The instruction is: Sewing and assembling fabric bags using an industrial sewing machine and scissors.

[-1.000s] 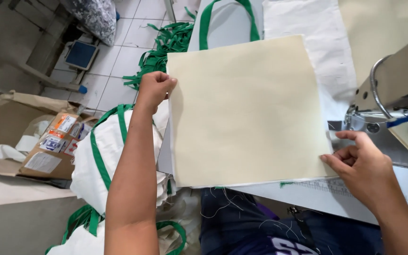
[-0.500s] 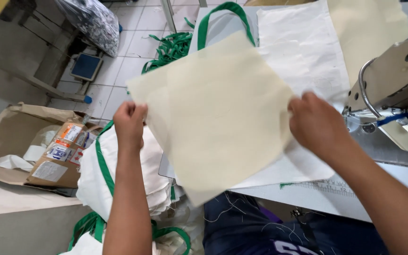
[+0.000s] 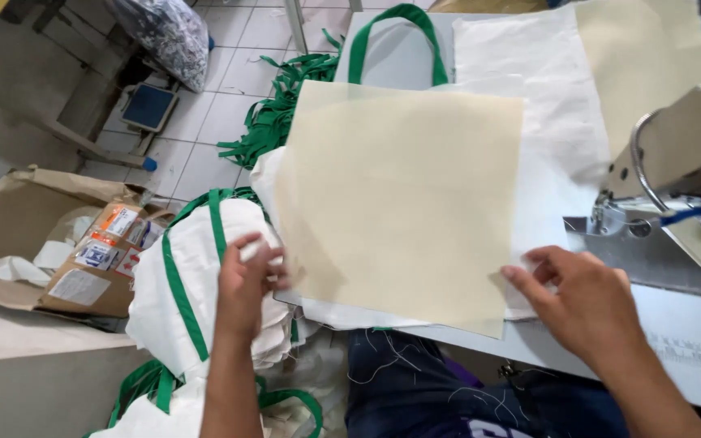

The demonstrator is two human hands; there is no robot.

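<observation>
A square cream fabric panel [image 3: 403, 195] lies flat on white fabric [image 3: 521, 89] spread over the sewing table [image 3: 691, 324]. My left hand [image 3: 249, 284] pinches the panel's lower left edge, over a pile of white bags with green handles [image 3: 188, 276]. My right hand [image 3: 586, 304] rests fingertips on the panel's lower right corner, fingers spread. A green handle loop [image 3: 395, 36] of a bag shows beyond the panel's far edge.
The sewing machine head [image 3: 679, 174] stands at the right on the table. Green strap offcuts [image 3: 277, 105] lie on the tiled floor. An open cardboard box [image 3: 66, 235] with packets sits at the left, with a scale [image 3: 149, 107] behind it.
The panel was held up in the air and turned; it now lies flat on the table. Both hands have dropped to its near corners.
</observation>
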